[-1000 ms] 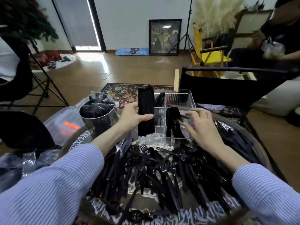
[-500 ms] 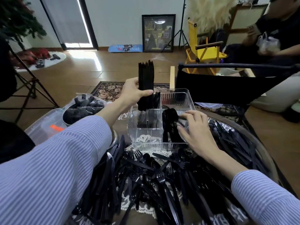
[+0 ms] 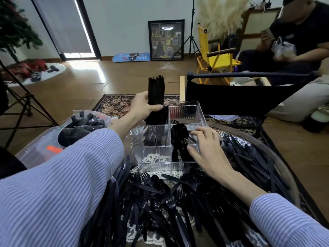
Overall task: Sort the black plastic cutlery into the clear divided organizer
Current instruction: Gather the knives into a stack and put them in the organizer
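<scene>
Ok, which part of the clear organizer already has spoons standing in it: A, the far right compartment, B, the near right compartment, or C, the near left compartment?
B: the black spoons stand in the near right compartment of the clear organizer, beside the right hand; the near left and far right compartments look empty.

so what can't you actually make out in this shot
- Head view: whether the bundle held upright by the left hand is knives or forks; the pieces merge into one dark mass.
- Lower end of the bundle: hidden behind the organizer wall and the hand.
- Right hand at the organizer's right side: its palm side is hidden.
- The cutlery pile: cut off by the bottom edge.
</scene>
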